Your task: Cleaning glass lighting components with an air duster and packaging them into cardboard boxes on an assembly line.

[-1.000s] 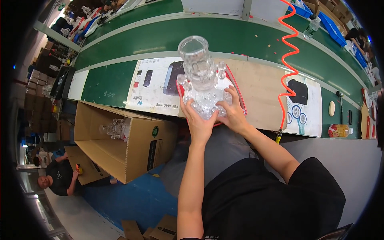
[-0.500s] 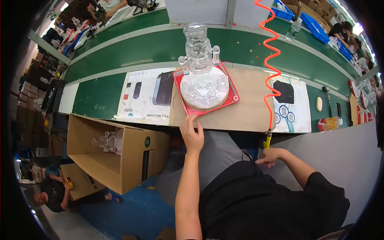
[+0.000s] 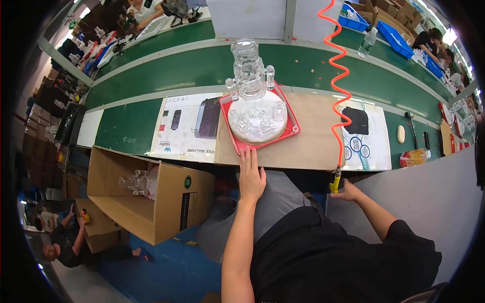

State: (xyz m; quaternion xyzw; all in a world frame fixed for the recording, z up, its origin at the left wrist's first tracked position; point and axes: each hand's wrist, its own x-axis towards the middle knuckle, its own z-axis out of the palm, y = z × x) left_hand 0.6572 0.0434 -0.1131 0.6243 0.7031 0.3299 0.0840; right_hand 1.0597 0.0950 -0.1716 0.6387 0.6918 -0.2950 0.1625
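Observation:
A clear glass vessel (image 3: 251, 76) with side knobs rises behind a round white-topped disc (image 3: 257, 121) bearing several small clear glass pieces. The disc sits on a red square tray (image 3: 246, 148) at the table's near edge. My left hand (image 3: 251, 179) is open, its fingers stretched forward with the tips at the tray's near corner. Below the table edge, my right hand (image 3: 348, 192) is beside a yellow air blow gun (image 3: 335, 181) hanging from a coiled orange hose (image 3: 337, 81). Its thumb points up and its fingers reach left, apart, without gripping the gun.
At left, an open cardboard box (image 3: 172, 202) holds another clear glass piece (image 3: 136, 182). A plastic bottle (image 3: 368, 42) stands on the far green surface. At right lie an amber bottle (image 3: 414, 158), a cream oval object (image 3: 400, 134) and a black-handled tool (image 3: 413, 129). Other people work around.
My left fingers have straightened against the tray's corner. My right hand has risen toward the blow gun, its thumb now lifted. The person at lower left has shifted their arms over a box.

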